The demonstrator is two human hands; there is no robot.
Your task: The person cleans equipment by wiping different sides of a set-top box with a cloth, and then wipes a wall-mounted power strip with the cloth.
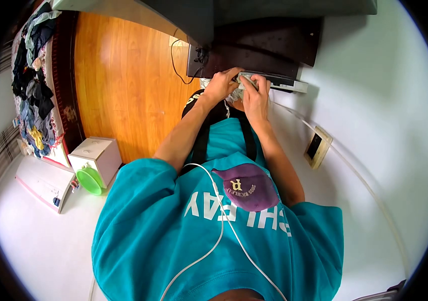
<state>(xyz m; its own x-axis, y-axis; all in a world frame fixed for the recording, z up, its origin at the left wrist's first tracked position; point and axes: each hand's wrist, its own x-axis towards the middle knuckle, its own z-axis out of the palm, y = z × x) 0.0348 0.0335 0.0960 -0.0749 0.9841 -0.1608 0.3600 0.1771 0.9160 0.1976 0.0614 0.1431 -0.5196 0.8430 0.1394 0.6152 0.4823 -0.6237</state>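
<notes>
Both hands are close together at the near edge of a dark, glossy cabinet top (254, 52). In my right hand (258, 98), the bent fingers are closed on a small pale, greyish thing (246, 80), too small to name. My left hand (219, 86) meets it from the left, its fingers curled in against the same spot; what they grip is partly hidden. Below the fingers hangs crumpled whitish material (235, 95), perhaps cloth. Just right of my right hand, a flat white strip-like object (294, 87) lies along the cabinet's edge.
A black cable (175, 62) loops onto the wooden floor (118, 75). A white cable (364, 185) runs along the wall past a wooden-framed socket (318, 147). At left are a clothes pile (36, 85), a white cabinet (96, 153) and a green basin (89, 180). A dark screen (284, 7) overhangs.
</notes>
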